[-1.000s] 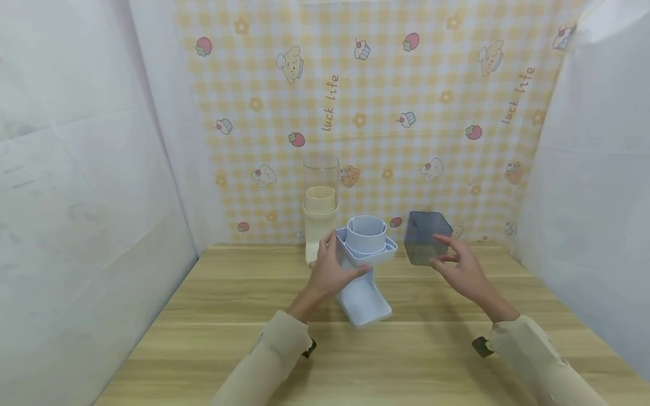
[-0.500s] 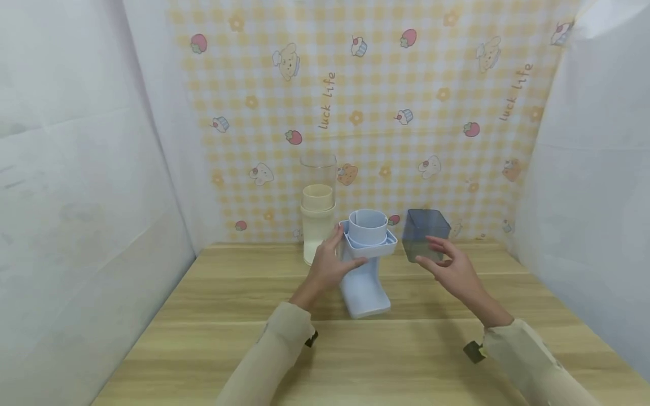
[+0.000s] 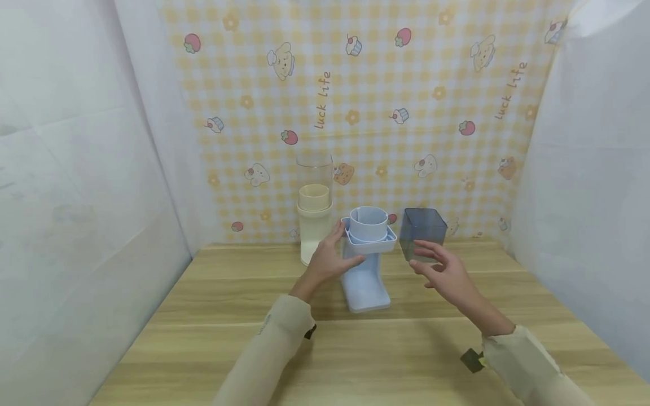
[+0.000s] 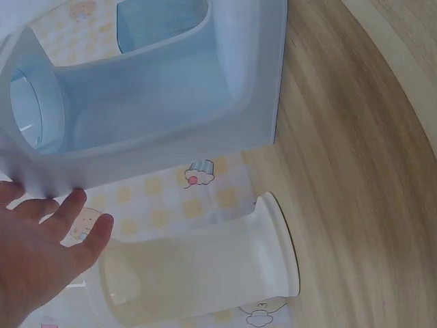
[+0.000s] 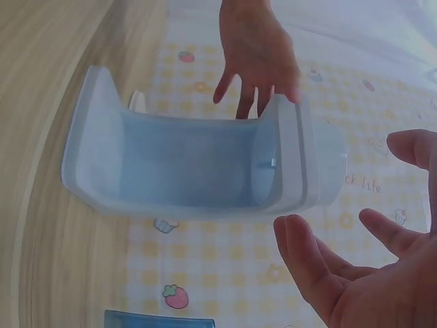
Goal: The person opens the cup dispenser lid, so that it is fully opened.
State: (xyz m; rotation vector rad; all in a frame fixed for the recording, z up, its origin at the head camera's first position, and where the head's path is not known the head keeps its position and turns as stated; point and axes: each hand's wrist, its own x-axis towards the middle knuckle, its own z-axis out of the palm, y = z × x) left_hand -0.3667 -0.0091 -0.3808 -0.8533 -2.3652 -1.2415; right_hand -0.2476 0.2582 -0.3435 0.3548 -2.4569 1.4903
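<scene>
A light-blue plastic dispenser stand stands upright on the wooden table, its square tray and round collar at the top. My left hand is at the left side of that tray, thumb toward the front. In the left wrist view, the fingertips lie right at the stand's side edge, extended rather than wrapped round it. My right hand hovers to the right of the stand with fingers loosely bent and nothing between them. Behind it, a smoky-blue translucent square container stands on the table.
A cream dispenser with a clear cylinder on top stands behind my left hand. A yellow checked cloth hangs at the back of the table. White sheets close off both sides.
The dispenser stand has turned from an angle to nearly square-on and shifted slightly away, my left hand staying at its tray. My right hand has moved a little left, nearer the stand.
</scene>
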